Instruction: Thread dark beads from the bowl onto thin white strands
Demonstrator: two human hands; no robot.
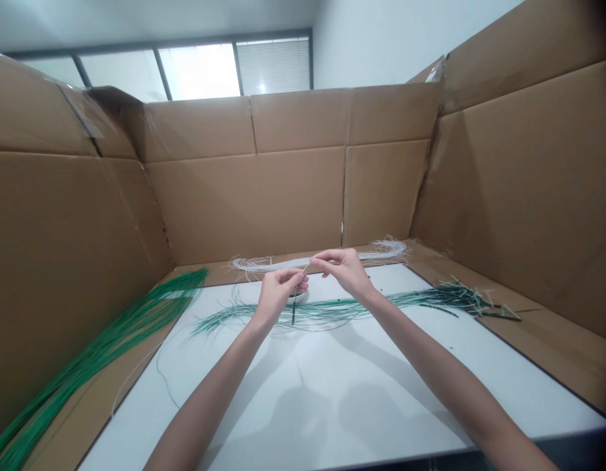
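Observation:
My left hand (pixel 280 294) pinches a thin wire (pixel 296 294), whose dark lower end hangs below my fingers. My right hand (pixel 344 270) meets the wire's pale upper end, with the thumb and forefinger closed on it. Just under my left hand is a small round white dish (pixel 299 298), partly hidden by my fingers. A loose bundle of green wires (pixel 332 311) lies across the white board (pixel 332 392) below my wrists, with frayed pale ends to the right. Behind my hands lies a bundle of white wires (pixel 322 260).
A larger green wire bundle (pixel 101 347) spreads over the cardboard at the left. Tall cardboard walls (pixel 244 203) surround the board on the left, back and right. Dark wire scraps (pixel 499 313) lie on the cardboard at the right. A window (pixel 199 72) shows behind.

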